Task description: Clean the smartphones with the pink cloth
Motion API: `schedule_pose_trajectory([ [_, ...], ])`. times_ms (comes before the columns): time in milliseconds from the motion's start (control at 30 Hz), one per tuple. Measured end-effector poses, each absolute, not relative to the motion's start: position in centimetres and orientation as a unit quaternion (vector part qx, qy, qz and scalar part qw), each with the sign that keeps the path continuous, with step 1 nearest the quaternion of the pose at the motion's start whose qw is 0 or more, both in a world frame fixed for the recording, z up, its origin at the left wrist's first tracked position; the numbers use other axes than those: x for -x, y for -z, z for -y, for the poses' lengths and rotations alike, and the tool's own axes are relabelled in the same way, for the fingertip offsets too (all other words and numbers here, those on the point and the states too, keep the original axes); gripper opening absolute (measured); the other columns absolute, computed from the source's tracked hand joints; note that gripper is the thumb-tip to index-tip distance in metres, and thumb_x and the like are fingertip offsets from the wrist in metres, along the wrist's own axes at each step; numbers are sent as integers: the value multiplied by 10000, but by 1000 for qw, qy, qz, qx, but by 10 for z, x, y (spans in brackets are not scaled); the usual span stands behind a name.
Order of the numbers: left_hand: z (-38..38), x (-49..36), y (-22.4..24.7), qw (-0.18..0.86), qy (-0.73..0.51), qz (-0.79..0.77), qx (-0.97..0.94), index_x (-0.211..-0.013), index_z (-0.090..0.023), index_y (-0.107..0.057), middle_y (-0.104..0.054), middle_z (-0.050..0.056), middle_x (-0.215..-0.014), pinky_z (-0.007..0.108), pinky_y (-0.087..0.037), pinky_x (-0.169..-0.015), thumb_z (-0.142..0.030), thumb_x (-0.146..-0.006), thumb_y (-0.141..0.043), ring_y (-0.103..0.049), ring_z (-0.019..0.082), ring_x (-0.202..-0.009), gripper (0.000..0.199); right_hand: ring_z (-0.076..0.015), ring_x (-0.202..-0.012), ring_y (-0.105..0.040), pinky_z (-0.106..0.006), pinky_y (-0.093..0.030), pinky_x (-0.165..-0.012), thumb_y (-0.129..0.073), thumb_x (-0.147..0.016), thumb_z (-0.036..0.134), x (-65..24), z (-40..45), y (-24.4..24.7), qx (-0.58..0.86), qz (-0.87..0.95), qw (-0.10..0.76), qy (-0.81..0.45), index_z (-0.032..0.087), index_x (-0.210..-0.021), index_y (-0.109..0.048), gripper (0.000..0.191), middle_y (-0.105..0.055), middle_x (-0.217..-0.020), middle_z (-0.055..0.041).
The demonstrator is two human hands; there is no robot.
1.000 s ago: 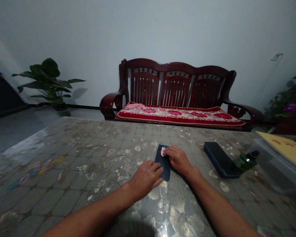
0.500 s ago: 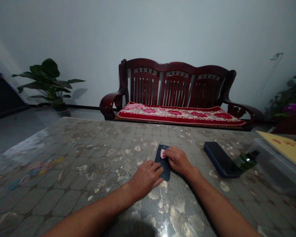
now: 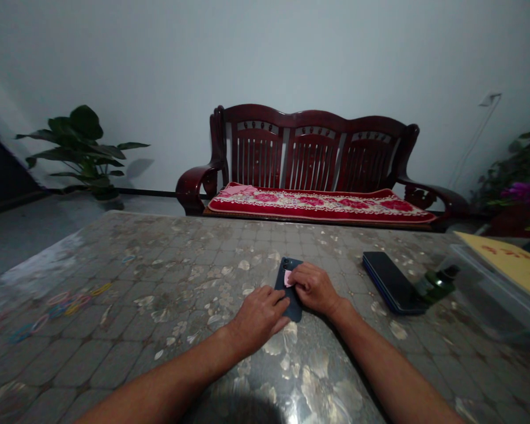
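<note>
A dark blue phone (image 3: 294, 304) lies back side up on the patterned table, its camera lenses at the far end. My left hand (image 3: 259, 314) rests on the phone's left edge, fingers lying flat over its lower half. With bent, closed fingers, my right hand (image 3: 313, 287) pinches a small pink cloth (image 3: 287, 278) against the phone's back, just below the lenses. Part of the cloth is hidden under the fingers.
Colourful rubber bands (image 3: 68, 304) lie at the left of the table (image 3: 128, 353). To the right are stacked dark phones (image 3: 393, 281), a green bottle (image 3: 437, 284) and a clear plastic box (image 3: 490, 300) with yellow paper on it. A wooden bench (image 3: 318, 153) stands behind.
The whole view has shifted slightly. My right hand's fingers have curled a little more over the pink cloth; my left hand stays on the phone.
</note>
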State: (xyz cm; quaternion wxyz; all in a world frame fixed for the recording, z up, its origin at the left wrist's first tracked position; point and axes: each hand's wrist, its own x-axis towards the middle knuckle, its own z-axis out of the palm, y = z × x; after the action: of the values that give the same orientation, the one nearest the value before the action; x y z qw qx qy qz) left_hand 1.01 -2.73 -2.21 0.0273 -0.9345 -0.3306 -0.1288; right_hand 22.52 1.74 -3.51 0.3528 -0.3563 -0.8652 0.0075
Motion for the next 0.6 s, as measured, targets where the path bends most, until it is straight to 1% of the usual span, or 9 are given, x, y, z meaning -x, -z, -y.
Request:
schedule_pose_trajectory([
  [100,28,-10,23,29,133,331,934,-1103,-194,-662,-708,73,-1127,388,-533,-850,-348,-882,-732,-640,256,-973,279,-197,-868,-649,-306,-501,-812,-479,-745,-41,-232,-22,38,403,834,377,12,213,-915,-718,388,-740,-916,-54],
  [133,28,-10,23,29,135,330,934,-1103,-193,-663,-706,77,-1140,388,-534,-853,-345,-882,-732,-641,256,-977,277,-195,-875,-653,-303,-502,-813,-480,-741,-45,-234,-23,39,408,831,378,11,217,-918,-720,397,-743,-923,-51],
  [267,28,-11,24,18,145,333,931,-1124,-192,-663,-707,81,-1157,394,-537,-868,-326,-886,-727,-642,256,-993,280,-186,-762,-642,-291,-499,-752,-508,-667,-33,-232,-20,38,369,854,366,-29,222,-801,-718,356,-725,-789,-22],
  [333,29,-11,24,10,145,339,930,-1125,-193,-665,-709,78,-1155,397,-536,-872,-316,-890,-722,-641,259,-1005,272,-173,-697,-632,-283,-495,-720,-509,-651,-18,-228,-18,37,347,855,382,-59,222,-742,-710,325,-710,-726,-7],
  [433,28,-10,20,1,131,342,931,-1121,-196,-673,-711,74,-1139,380,-529,-873,-318,-904,-703,-643,254,-1008,250,-158,-691,-656,-272,-506,-722,-494,-677,-1,-225,-19,37,347,821,441,-101,226,-715,-715,319,-722,-721,-2],
  [500,27,-9,16,-6,118,338,934,-1121,-201,-680,-712,76,-1118,359,-524,-873,-337,-920,-684,-648,246,-1007,243,-161,-713,-677,-279,-518,-734,-495,-695,20,-226,-21,38,374,780,486,-127,231,-712,-726,313,-737,-740,-8],
  [600,23,-9,8,-16,94,328,940,-1123,-207,-691,-713,82,-1106,344,-518,-877,-332,-936,-656,-656,244,-1013,227,-180,-709,-685,-302,-528,-735,-538,-691,94,-230,-27,40,435,679,560,-189,235,-668,-736,244,-742,-723,-14],
])
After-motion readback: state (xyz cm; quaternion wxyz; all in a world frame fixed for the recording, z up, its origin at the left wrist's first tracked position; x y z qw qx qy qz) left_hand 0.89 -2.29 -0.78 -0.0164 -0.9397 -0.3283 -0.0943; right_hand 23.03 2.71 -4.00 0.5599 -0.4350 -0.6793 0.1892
